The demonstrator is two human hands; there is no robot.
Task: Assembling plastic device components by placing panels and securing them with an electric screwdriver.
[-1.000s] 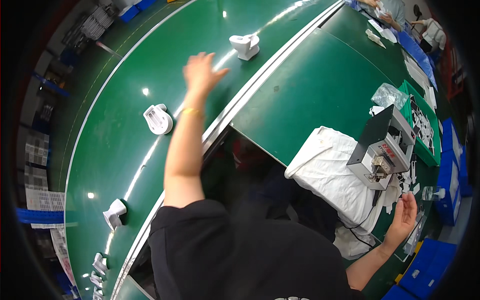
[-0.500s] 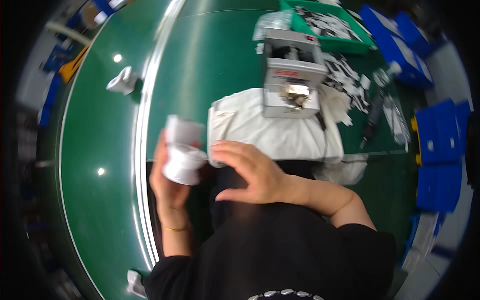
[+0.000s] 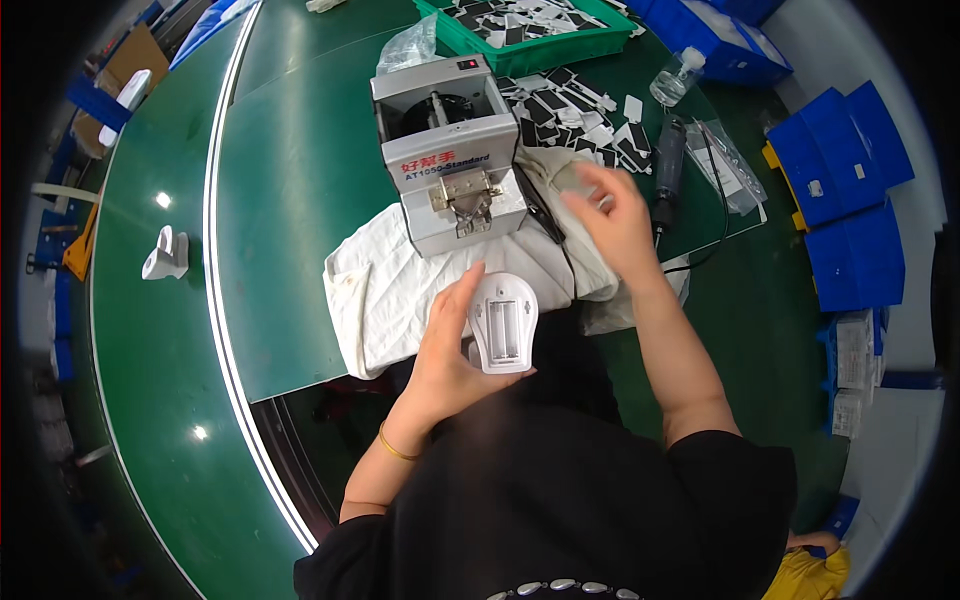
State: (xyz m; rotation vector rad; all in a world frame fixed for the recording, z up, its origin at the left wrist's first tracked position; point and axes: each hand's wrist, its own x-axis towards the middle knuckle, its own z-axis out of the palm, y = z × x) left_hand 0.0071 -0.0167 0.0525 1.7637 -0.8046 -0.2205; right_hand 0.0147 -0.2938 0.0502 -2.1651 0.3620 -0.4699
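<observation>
My left hand is closed round a white plastic housing, held in front of my body. Its rounded back faces up and shows a battery compartment with no batteries in it. My right hand is raised over the right part of a white cloth, beside a grey screw feeder. Its fingertips are blurred, but thumb and fingers look apart, and I make out nothing held in them. Beyond that hand, small black and white flat pieces lie loose in a pile.
A green tray of similar pieces stands at the back. Right of the pile lie an electric screwdriver with a cable, a clear bottle and plastic bags. Blue bins line the right side. Another white housing sits on the left green surface.
The left hand has carried the housing rightward and turned its battery side up. My right hand has moved away from it, to the right and forward, past the screw feeder. The view has shifted too.
</observation>
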